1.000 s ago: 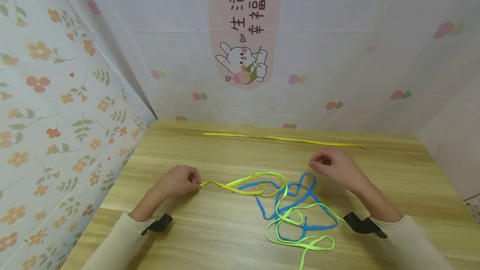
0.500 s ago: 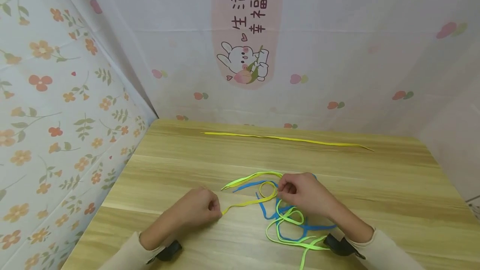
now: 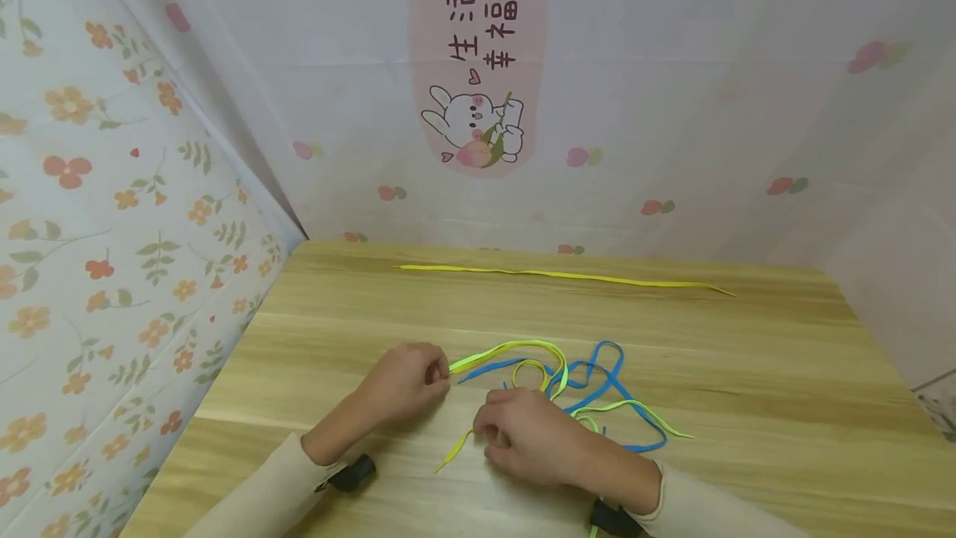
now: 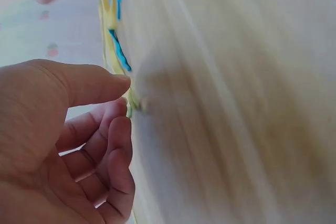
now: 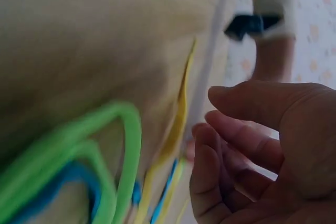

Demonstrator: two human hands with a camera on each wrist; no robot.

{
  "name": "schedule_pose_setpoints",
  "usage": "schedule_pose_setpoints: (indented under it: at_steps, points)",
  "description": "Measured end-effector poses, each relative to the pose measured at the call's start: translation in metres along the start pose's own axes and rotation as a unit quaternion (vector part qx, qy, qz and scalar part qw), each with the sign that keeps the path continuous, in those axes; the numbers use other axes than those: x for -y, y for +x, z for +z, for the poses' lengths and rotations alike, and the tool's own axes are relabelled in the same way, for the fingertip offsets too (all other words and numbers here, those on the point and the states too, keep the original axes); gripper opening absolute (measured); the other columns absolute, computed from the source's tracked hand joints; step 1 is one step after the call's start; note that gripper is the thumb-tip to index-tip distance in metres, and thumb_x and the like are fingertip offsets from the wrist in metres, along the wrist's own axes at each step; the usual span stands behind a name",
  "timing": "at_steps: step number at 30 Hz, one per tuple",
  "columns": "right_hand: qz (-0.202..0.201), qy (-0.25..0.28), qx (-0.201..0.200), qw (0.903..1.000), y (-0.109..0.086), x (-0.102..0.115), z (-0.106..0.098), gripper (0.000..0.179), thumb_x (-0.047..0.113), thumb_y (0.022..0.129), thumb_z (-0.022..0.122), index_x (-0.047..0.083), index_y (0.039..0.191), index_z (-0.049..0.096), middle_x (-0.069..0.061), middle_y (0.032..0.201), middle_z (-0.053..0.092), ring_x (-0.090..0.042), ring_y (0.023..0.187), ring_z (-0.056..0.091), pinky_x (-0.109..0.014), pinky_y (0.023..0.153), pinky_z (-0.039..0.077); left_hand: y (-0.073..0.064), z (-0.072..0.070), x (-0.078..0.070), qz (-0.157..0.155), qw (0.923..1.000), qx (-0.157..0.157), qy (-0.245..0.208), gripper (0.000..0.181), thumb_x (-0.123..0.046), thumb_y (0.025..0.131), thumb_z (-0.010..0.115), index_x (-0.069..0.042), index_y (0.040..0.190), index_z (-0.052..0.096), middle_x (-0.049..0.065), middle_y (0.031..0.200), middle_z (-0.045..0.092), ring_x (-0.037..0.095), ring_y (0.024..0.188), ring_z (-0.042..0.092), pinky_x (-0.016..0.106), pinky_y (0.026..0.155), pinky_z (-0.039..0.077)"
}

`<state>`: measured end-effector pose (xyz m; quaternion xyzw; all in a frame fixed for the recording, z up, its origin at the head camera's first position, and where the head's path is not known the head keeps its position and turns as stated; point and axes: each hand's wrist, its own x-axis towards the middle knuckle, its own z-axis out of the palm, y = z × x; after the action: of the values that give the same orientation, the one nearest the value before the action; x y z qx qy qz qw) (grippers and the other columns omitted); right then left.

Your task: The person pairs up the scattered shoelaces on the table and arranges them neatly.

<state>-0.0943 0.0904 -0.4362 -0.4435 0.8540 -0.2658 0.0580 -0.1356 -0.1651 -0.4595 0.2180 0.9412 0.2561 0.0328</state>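
In the head view my left hand [image 3: 409,384] is at the left ends of a yellow shoelace and a lime-green shoelace [image 3: 515,345]. Its thumb and index fingertip come close together there; whether they pinch the laces is unclear. My right hand [image 3: 534,438] hovers over the tangle, with fingers loosely bent. A yellow lace end [image 3: 452,451] sticks out left of its fingertips. In the right wrist view that yellow lace [image 5: 180,114] passes beyond the fingers, and thumb and index finger are apart. A blue shoelace [image 3: 616,384] lies looped in the tangle, partly hidden by the right hand.
Another yellow shoelace [image 3: 560,275] lies stretched out along the far part of the wooden table [image 3: 336,297]. A printed cloth [image 3: 635,106] hangs behind the table, and a flowered one [image 3: 112,272] hangs at the left.
My left hand has let go of the yellow lace's end and moved to the other lace ends. My right hand came down from the far right, across the tangle, towards the left.
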Motion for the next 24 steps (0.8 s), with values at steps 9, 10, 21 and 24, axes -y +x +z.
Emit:
schedule_pose_setpoints:
  at_steps: [9,10,21,24]
  points:
    - [-0.059,-0.132,0.042,0.9886,0.020,0.024,0.037,0.015,0.011,0.090,0.083,0.020,0.101,0.078,0.011,0.102,0.062,-0.003,0.087,0.062,-0.017,0.079,0.051,0.012,0.000,0.007,0.007,0.9998,0.013,0.014,0.016,-0.005,0.091,0.080,-0.015,0.082,0.072,-0.011,0.072,0.059,0.006,0.065,0.053,0.027,0.061,0.049]
    - [-0.061,-0.147,0.046,0.9861,0.021,0.025,0.039,0.013,0.012,0.091,0.083,0.020,0.098,0.077,0.010,0.098,0.060,-0.003,0.083,0.060,-0.017,0.076,0.049,0.013,-0.001,0.006,0.007,0.9996,0.017,0.021,0.017,-0.005,0.092,0.079,-0.015,0.080,0.071,-0.011,0.072,0.059,0.006,0.065,0.053,0.027,0.061,0.049]
    - [-0.036,-0.271,0.091,0.9577,0.023,0.035,0.035,0.015,0.020,0.090,0.083,0.019,0.079,0.073,0.008,0.076,0.057,-0.008,0.065,0.055,-0.024,0.059,0.046,0.016,-0.001,0.003,0.049,0.9937,0.029,0.097,0.020,-0.005,0.085,0.071,-0.016,0.069,0.066,-0.011,0.066,0.054,0.004,0.061,0.047,0.028,0.057,0.046]
    - [-0.027,-0.283,0.111,0.9524,0.023,0.037,0.034,0.013,0.020,0.088,0.084,0.020,0.079,0.075,0.008,0.075,0.058,-0.009,0.066,0.056,-0.025,0.059,0.048,0.016,-0.002,0.001,0.062,0.9901,0.038,0.120,0.032,-0.004,0.081,0.067,-0.020,0.059,0.050,-0.013,0.062,0.037,0.004,0.059,0.032,0.026,0.052,0.033]
